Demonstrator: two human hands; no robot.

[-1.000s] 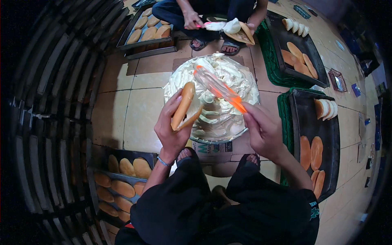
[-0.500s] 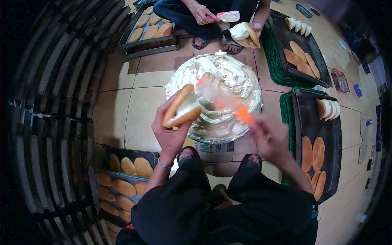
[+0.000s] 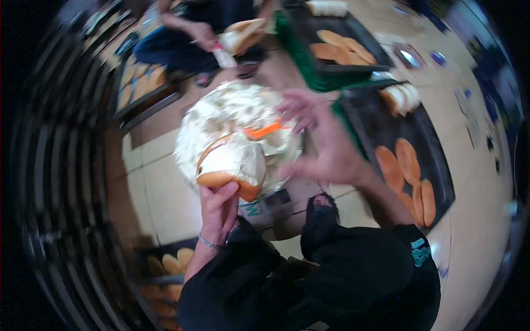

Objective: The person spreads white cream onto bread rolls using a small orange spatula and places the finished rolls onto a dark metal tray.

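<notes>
In my left hand (image 3: 218,205) is a split bun (image 3: 255,191) heaped with white cream, gripped from below with the thumb pressed on its near crust. My right hand (image 3: 317,146) is open, its fingers apart and slightly blurred, with nothing in it. Just left of its fingers, the orange handle (image 3: 265,131) of a spatula rests over the large round tub of white cream (image 3: 190,129); the spatula's blade is hidden behind the bun. The tub stands on the floor in front of my feet, and the bun is held above its near side.
Across the tub a seated person's hand (image 3: 203,36) holds a cream-covered spatula (image 3: 223,56) beside another filled bun (image 3: 243,36). Dark trays (image 3: 364,118) of plain and filled buns lie to the right. More trays of buns (image 3: 175,260) and a slatted rack (image 3: 72,165) are on the left.
My right hand has let go of the spatula and opened. The bun has been turned in my left hand, and its cream now faces up. The whole view has shifted and tilted.
</notes>
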